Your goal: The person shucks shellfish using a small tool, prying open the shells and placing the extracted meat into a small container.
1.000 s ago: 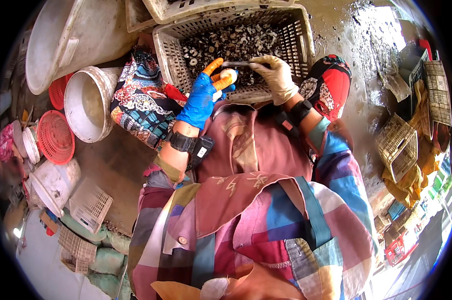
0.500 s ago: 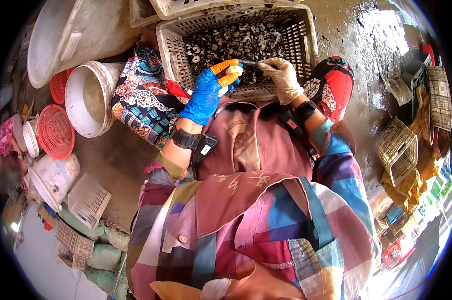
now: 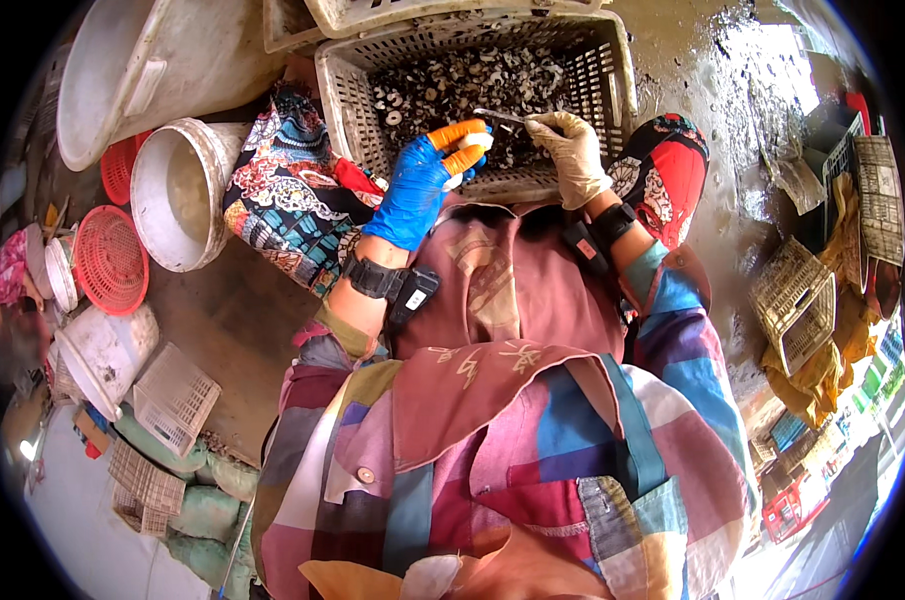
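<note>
My left hand [image 3: 418, 190], in a blue glove with orange finger covers, pinches a small whitish lump [image 3: 480, 141] between thumb and fingers. Facing it, my right hand [image 3: 575, 160] wears a pale thin glove and is closed on a slim metal tool [image 3: 500, 116], whose bright end points left just above the left fingertips. Whether it is a blade or tweezers I cannot make out. Both hands are over the near part of a pale slotted plastic crate [image 3: 627, 75]. Inside lie many small dark and whitish pieces [image 3: 462, 80].
At the left stand a large whitish tub [image 3: 97, 90], a white bucket [image 3: 157, 245], a red plastic basket [image 3: 112, 262] and a tipped white bucket [image 3: 102, 360]. Wet ground [image 3: 717, 150] lies to the right, with an old crate [image 3: 797, 300] beyond. My knees flank the crate.
The metal tool has turned and risen a little; its tip now shows bright and sits above the left fingers. My left hand still pinches the whitish lump.
</note>
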